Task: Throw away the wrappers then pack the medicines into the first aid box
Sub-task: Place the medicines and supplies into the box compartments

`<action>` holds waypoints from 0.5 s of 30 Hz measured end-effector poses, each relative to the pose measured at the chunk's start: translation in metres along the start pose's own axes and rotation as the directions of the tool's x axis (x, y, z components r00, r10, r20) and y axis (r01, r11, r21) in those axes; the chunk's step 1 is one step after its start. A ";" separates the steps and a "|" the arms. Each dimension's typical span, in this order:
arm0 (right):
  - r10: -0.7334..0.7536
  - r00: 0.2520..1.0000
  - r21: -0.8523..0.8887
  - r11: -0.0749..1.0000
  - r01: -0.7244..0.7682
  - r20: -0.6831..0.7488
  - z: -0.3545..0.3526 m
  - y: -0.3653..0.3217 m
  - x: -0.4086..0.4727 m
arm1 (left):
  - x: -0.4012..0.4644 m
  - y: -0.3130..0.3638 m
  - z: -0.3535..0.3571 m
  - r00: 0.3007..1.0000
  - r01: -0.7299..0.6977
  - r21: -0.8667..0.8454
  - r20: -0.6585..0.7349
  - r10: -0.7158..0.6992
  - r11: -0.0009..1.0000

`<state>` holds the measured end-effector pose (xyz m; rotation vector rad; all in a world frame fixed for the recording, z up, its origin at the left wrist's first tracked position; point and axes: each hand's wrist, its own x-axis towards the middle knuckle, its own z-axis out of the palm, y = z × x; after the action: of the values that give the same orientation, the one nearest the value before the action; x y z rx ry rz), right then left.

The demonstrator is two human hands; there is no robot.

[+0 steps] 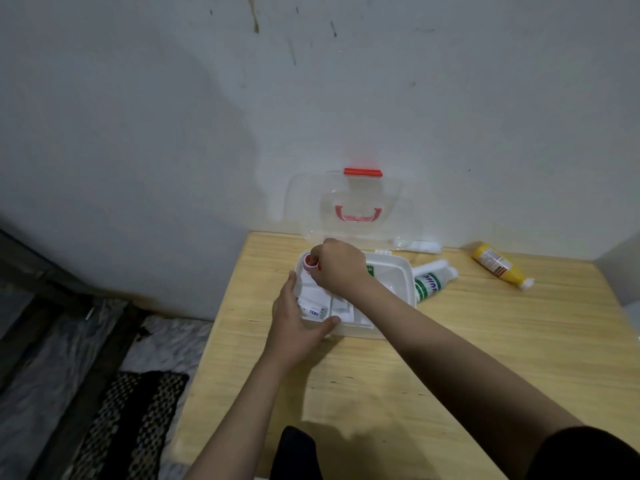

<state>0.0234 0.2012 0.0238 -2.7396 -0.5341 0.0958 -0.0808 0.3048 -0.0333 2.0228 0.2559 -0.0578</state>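
we stretch both bare arms forward, left hand (300, 326) splayed flat, right hand (337, 268) curled, fingers pinched.

Bottles (431, 280) right of first aid box (398, 271)

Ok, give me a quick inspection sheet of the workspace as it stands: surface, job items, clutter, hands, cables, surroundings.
Surface: light wooden table, set against a white wall.
Job's things: white first aid box open, clear lid leaning back toward the wall; white packets already inside. Green and white tube lies beside the box on its right; yellow bottle lies on its side farther right.
Clutter: small white item behind the box, too blurred to name; no wrappers seen.
Hands: left hand steadies the box's near-left corner; right hand holds a small red-capped container over the far-left corner.
Cables: nothing seen.
Surroundings: patterned mat on the floor at left.
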 end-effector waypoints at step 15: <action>0.054 0.965 0.293 0.956 0.025 -0.258 -0.008 0.047 -0.037 | -0.001 -0.001 -0.003 0.999 0.027 0.014 0.017 -0.027 1.000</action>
<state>0.0071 0.1440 0.0149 -2.4141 -0.3896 -0.1711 -0.0822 0.3081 -0.0329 2.0316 0.2726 -0.0948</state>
